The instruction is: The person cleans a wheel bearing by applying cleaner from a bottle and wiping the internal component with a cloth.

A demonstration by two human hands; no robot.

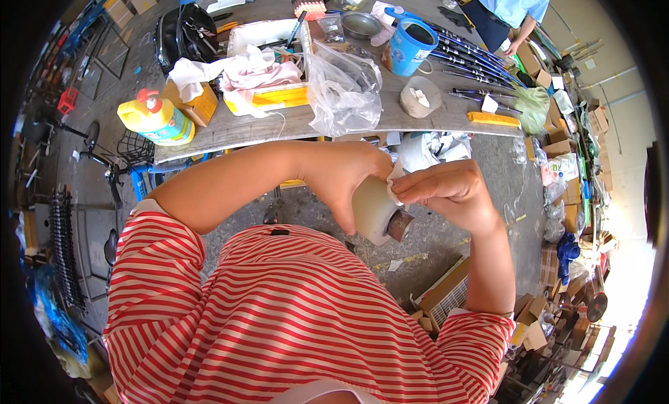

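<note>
My left hand [341, 175] is wrapped round a pale, translucent bottle [371, 207], held tilted in front of my body. Its dark brown cap or stopper [399, 225] points down to the right. From the other side my right hand [446, 186] pinches a small white cloth or tissue [396, 184] against the bottle near its neck. Just beyond my hands is the near edge of the wooden table [230, 145]. A crumpled clear plastic bag [344, 90] lies there, closest to my left hand, and a translucent tub [420, 97] with white bits inside stands to its right.
Along the table stand a yellow pump bottle [159, 122], a box with pink cloths [261, 73], a black bag [187, 38], a blue bucket [410, 48] and several fishing rods [474, 55]. A person in a blue shirt [512, 6] is at the far right. Cartons [446, 292] sit on the floor.
</note>
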